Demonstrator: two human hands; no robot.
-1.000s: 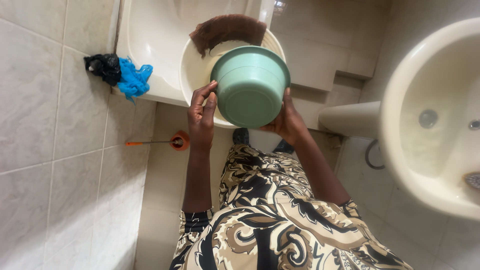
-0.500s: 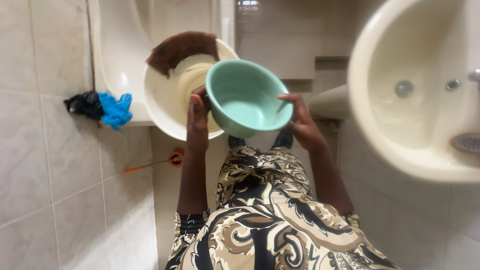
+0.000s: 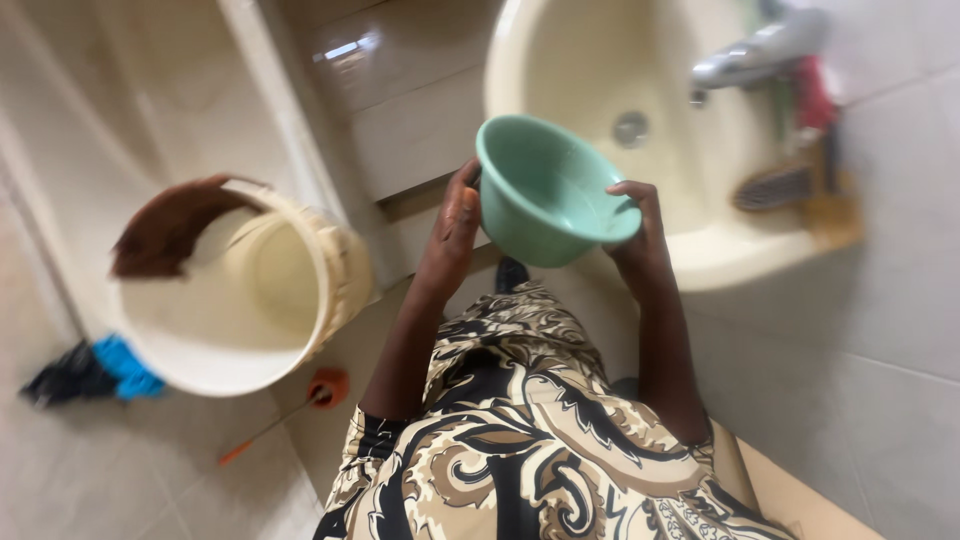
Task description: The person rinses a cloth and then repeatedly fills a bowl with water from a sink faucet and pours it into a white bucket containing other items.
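Up at chest height, both hands hold a mint-green plastic bowl point(image 3: 552, 190) between them, its open side tilted up toward the camera and nothing visible inside it. The left hand point(image 3: 455, 225) is pressed flat against the bowl's left wall, fingers pointing upward along the rim. The right hand point(image 3: 640, 235) grasps the opposite side, with the fingers point(image 3: 628, 190) hooked over the rim into the bowl and the palm against the outside. The bowl rests on nothing; it hangs in the air in front of the near rim of a cream wash basin point(image 3: 720, 250), overlapping that rim in the view.

Inside the basin the round drain point(image 3: 630, 128) shows just above the bowl. A chrome tap point(image 3: 755, 55) reaches over the basin from the right, and on the basin's right ledge lie a brush-like thing point(image 3: 775, 185) and something red point(image 3: 812, 95), both too blurred to name.

To the left, well apart from the hands, a cream bucket point(image 3: 335, 275) stands in a white tub point(image 3: 290, 130), with a brown cloth point(image 3: 170, 230) draped over its far rim. On the tub's edge near the lower left of the view lie a blue cloth point(image 3: 125, 368) and a black one point(image 3: 60, 375), touching. An orange-handled plunger point(image 3: 325, 388) lies on the tiled floor point(image 3: 150, 480) below the bucket. The person's patterned brown, black and cream garment point(image 3: 520, 440) fills the bottom of the view.
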